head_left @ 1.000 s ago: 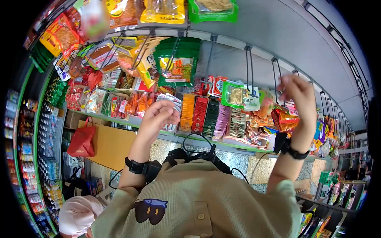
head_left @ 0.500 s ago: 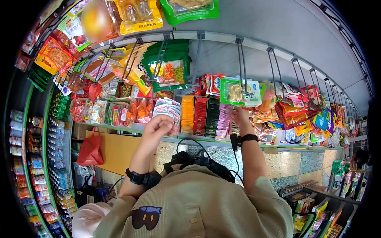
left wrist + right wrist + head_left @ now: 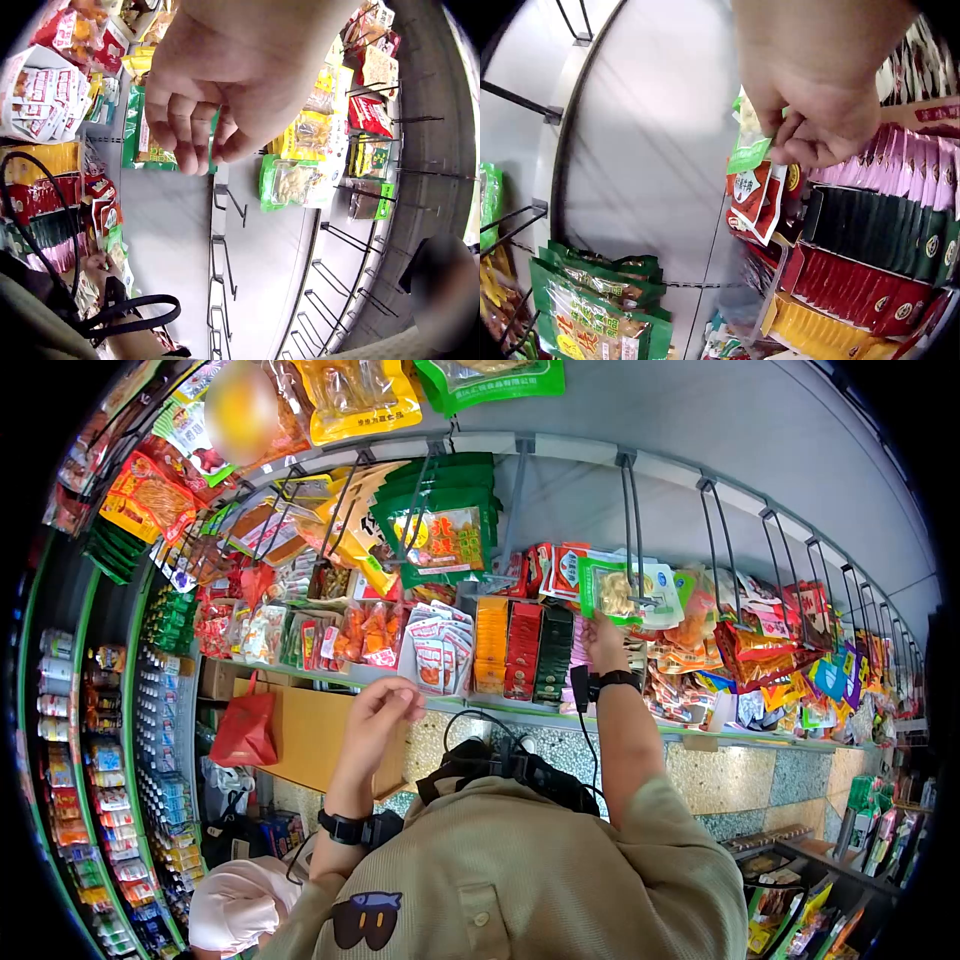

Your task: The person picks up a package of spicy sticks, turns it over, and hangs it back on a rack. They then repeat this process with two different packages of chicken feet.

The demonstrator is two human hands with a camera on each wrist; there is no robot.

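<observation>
My right hand (image 3: 605,645) reaches to the hook rack and pinches the lower edge of a green-edged snack packet (image 3: 608,592) with a clear window showing pale food. In the right wrist view the curled fingers (image 3: 799,142) overlap the edge of that packet (image 3: 748,156), and red-and-white packets (image 3: 751,196) hang just below it. My left hand (image 3: 380,710) hovers in front of the shelf edge, holding nothing, its fingers loosely bent. Near it stands a white box of small white-and-red sachets (image 3: 440,650).
Boxes of yellow (image 3: 491,645), red (image 3: 524,650) and dark green sachets (image 3: 555,650) line the shelf. Metal hooks (image 3: 632,525) jut out above; green packs (image 3: 440,530) hang at left. A red bag (image 3: 245,728) stands by cardboard; a person's pale head covering (image 3: 240,905) shows lower left.
My right hand came down and left from its raised place at the right, then moved up to the green-edged packet's lower edge. The left hand has drawn slightly down from the shelf.
</observation>
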